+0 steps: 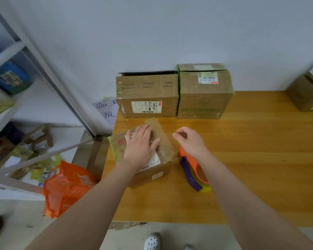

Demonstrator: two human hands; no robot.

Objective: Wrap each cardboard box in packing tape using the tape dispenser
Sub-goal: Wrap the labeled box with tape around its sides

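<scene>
So the small box point(148, 177) sits on the near left part of the wood table point(260, 159), turned a bit, w/ shiny tape over its top. The left hand point(140, 147) lies flat on top of it, fingers straight and spread: pressing, not gripping. The right hand point(190, 141) hangs just right of the box, fingers curled in w/ thumb near the fingertips. Can't tell if it pinches anything. The tape dispenser point(189, 175) — orange, purple, yellow — lies on the table just right of the box, under the right arm. At the far edge by the wall stand 2 bigger boxes side by side — the open-top box point(147, 95) on the left, the taped box point(204, 94) on the right. Another box point(305, 94) is far right. An orange bag point(67, 186) sits on the floor, left of the table.
</scene>
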